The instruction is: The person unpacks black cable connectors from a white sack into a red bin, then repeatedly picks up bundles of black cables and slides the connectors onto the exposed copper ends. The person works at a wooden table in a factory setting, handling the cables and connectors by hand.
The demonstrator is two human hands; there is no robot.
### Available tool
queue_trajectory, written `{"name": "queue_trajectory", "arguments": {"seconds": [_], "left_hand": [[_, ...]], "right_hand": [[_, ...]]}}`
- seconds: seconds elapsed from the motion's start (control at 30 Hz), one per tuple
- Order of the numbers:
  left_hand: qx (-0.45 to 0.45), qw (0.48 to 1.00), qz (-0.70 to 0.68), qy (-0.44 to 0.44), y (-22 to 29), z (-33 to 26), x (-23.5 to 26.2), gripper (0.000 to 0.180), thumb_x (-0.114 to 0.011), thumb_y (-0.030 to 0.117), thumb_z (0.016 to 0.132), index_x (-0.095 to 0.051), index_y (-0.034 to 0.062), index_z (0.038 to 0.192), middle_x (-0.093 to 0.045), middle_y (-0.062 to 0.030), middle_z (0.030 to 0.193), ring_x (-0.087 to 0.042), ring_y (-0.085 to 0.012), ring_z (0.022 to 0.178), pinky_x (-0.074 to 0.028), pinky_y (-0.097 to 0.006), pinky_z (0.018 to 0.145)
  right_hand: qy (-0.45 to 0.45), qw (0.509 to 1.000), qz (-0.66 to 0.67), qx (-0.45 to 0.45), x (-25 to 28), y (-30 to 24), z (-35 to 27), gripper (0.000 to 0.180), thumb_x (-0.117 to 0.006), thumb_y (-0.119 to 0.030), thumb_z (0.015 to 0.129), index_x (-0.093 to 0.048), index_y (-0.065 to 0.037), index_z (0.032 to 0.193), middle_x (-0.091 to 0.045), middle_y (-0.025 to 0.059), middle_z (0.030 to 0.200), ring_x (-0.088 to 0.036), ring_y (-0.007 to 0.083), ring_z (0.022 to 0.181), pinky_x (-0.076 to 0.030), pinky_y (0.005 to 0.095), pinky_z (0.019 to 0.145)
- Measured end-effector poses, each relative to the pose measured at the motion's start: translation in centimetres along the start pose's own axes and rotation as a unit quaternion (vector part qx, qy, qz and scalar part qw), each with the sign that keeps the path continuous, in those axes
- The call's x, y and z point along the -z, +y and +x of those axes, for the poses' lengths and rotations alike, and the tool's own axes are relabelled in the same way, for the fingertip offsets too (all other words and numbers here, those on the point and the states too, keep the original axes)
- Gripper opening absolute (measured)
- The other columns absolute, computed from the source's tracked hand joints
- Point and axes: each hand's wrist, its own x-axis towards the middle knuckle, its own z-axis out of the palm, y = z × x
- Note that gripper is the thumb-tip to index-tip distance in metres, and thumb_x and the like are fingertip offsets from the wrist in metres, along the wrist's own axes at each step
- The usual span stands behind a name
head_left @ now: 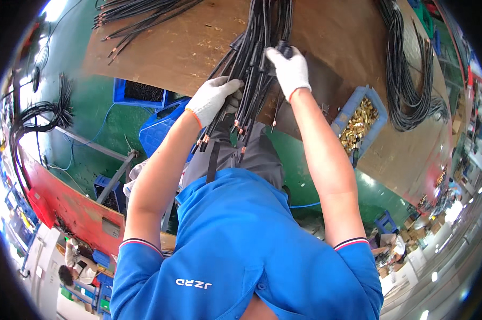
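A factory workshop: a worn brown bench [161, 48] strewn with black cable bundles [412, 74], a blue bin of brass parts [360, 121] at its edge, green floor [91, 117].

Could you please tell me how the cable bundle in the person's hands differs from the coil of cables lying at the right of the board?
The cable bundle runs fairly straight, while the coil curves in loops. The bundle is held by the left hand and right hand; the coil lies untouched. The bundle's copper-coloured tips show; the coil's ends are not visible. Both are black cables on the brown board.
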Motion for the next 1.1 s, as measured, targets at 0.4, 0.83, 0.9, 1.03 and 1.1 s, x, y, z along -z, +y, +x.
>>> {"name": "queue_trajectory", "arguments": {"seconds": [0.4,0.83,0.9,1.03,1.1], "left_hand": [[0.003,0.997,0.038,-0.072,-1.4,2.2,-1.0,0.025,-0.079,0.022,0.094,-0.072,0.0046,0.112,-0.074,-0.0007,0.091,-0.064,-0.0073,0.069,-0.053,-0.025,0.063],[-0.044,0.999,0.009,-0.015,-2.6,2.6,-6.9,0.015,-0.074,0.022,0.099,-0.070,0.0074,0.101,-0.072,-0.0015,0.087,-0.059,-0.0068,0.067,-0.052,-0.024,0.060],[-0.040,0.999,-0.017,-0.002,-2.2,2.0,-7.9,0.016,-0.073,0.023,0.100,-0.070,0.0070,0.100,-0.071,-0.0016,0.086,-0.059,-0.0074,0.067,-0.052,-0.025,0.060],[-0.063,0.997,-0.047,-0.004,-2.7,2.5,-9.1,0.019,-0.072,0.024,0.102,-0.071,0.0054,0.097,-0.069,-0.0023,0.083,-0.061,-0.0101,0.067,-0.055,-0.027,0.061],[-0.073,0.996,-0.043,0.001,-2.8,2.7,-9.5,0.019,-0.071,0.024,0.102,-0.071,0.0052,0.097,-0.069,-0.0026,0.083,-0.062,-0.0113,0.068,-0.057,-0.029,0.063]], "right_hand": [[-0.137,0.989,-0.021,-0.060,5.6,1.3,-12.6,0.054,-0.086,-0.025,0.085,-0.067,-0.003,0.131,-0.070,0.0062,0.118,-0.063,0.0159,0.110,-0.051,0.0325,0.099],[-0.013,0.948,0.281,-0.151,9.9,6.8,-24.4,0.035,-0.079,-0.009,0.090,-0.064,-0.002,0.121,-0.070,0.0104,0.097,-0.068,0.0175,0.073,-0.057,0.0290,0.069],[0.012,0.904,0.401,-0.148,10.0,7.4,-25.7,0.035,-0.076,-0.005,0.090,-0.062,-0.003,0.122,-0.070,0.0117,0.096,-0.069,0.0193,0.072,-0.058,0.0320,0.066],[0.049,0.844,0.518,-0.132,10.2,7.2,-27.5,0.036,-0.070,-0.003,0.091,-0.057,-0.004,0.125,-0.069,0.0182,0.094,-0.065,0.0197,0.063,-0.056,0.0353,0.057],[0.059,0.834,0.533,-0.129,10.3,7.0,-28.1,0.037,-0.069,-0.004,0.091,-0.055,-0.004,0.125,-0.068,0.0198,0.094,-0.062,0.0191,0.060,-0.054,0.0346,0.055]]}}
